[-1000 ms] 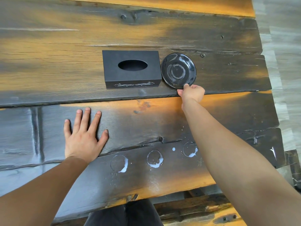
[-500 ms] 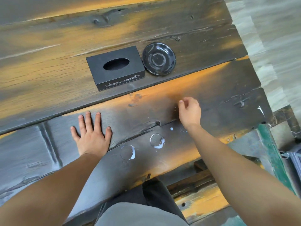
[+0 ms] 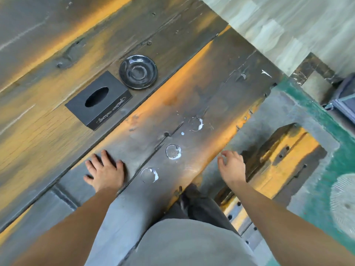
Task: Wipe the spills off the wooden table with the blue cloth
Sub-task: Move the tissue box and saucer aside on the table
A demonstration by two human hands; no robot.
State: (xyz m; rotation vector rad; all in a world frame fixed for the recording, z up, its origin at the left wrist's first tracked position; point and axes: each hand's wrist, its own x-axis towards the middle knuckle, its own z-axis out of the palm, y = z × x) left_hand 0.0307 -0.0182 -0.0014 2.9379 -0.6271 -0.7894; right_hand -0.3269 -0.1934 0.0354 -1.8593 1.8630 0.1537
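hands empty, blue cloth nowhere in frame

wooden table (image 3: 192, 96) is crossing the frame, three white ring spills (image 3: 173, 151) sitting mid-frame near its lower edge. left hand (image 3: 105, 170) is pressing flat, fingers spread; right hand (image 3: 231, 166) is hovering off the edge at centre right, fingers loosely curled, holding nothing. judging: fetch the cloth first, then wipe inward.
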